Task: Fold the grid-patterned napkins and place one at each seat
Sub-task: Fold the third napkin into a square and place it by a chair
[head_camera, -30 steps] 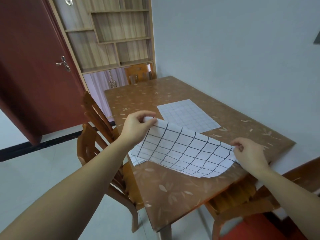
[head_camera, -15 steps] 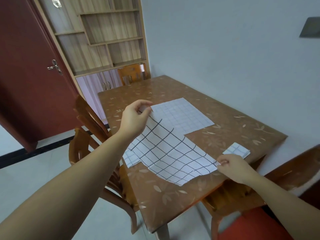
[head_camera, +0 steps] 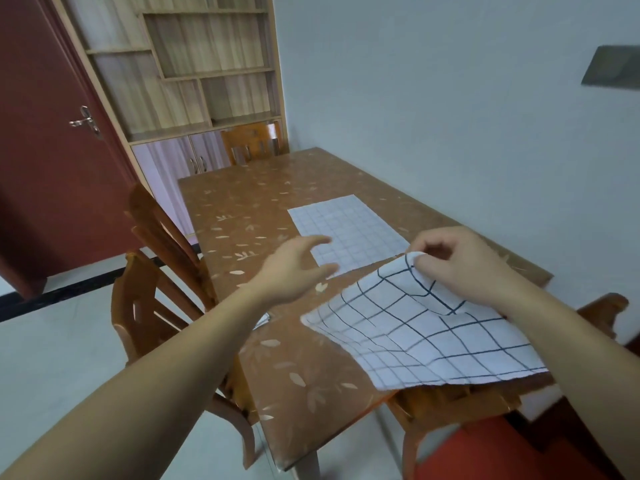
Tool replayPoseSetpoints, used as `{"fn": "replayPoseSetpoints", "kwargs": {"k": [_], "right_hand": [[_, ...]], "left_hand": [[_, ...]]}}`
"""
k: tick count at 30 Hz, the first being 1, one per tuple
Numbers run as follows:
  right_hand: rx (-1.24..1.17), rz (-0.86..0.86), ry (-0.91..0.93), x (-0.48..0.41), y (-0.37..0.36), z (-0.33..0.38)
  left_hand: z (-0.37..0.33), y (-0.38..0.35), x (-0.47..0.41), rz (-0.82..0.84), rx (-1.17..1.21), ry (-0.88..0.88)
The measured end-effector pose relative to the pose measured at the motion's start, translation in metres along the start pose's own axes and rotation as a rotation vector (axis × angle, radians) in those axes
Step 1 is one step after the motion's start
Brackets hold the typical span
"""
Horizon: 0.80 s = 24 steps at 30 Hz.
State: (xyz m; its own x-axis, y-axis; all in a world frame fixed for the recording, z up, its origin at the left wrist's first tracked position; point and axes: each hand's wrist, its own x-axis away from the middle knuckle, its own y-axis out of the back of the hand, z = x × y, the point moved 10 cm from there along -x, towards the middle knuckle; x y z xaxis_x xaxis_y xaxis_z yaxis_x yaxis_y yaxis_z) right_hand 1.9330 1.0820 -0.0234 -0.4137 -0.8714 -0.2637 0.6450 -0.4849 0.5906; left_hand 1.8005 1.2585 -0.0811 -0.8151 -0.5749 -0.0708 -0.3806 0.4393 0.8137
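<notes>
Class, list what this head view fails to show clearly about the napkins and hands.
All head view.
The white scrap: mostly hidden by the left forearm; unidentifiable.
Under the held napkin: the table is covered by it.
Fingers of the left hand: motion-blurred.
Grip of the right hand: underside hidden by the napkin corner.

A home dining room: a leaf-patterned table (head_camera: 249,202) stands against a pale wall (head_camera: 450,98), wooden chairs (head_camera: 156,271) drawn up to its sides, a shelf cabinet (head_camera: 194,64) beyond its far end and a red door (head_camera: 45,133) to its left.
</notes>
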Motion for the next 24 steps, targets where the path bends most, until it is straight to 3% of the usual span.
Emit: {"fn": "replayPoseSetpoints", "kwargs": {"k": [3,7,14,24], "right_hand": [[0.033,0.076,0.011,-0.006,-0.015,0.013],[-0.014,0.096,0.004,-0.005,-0.01,0.012],[-0.156,0.179,-0.077,0.0,0.001,0.002],[-0.112,-0.06,0.001,-0.002,0.023,0.01]], "left_hand": [[-0.081,-0.03,0.011,0.187,0.32,-0.209],[-0.096,-0.042,0.013,0.18,0.567,-0.185],[-0.097,-0.042,0.012,0.2,0.571,-0.146],[-0.103,-0.038,0.016,0.217,0.639,-0.124]]}}
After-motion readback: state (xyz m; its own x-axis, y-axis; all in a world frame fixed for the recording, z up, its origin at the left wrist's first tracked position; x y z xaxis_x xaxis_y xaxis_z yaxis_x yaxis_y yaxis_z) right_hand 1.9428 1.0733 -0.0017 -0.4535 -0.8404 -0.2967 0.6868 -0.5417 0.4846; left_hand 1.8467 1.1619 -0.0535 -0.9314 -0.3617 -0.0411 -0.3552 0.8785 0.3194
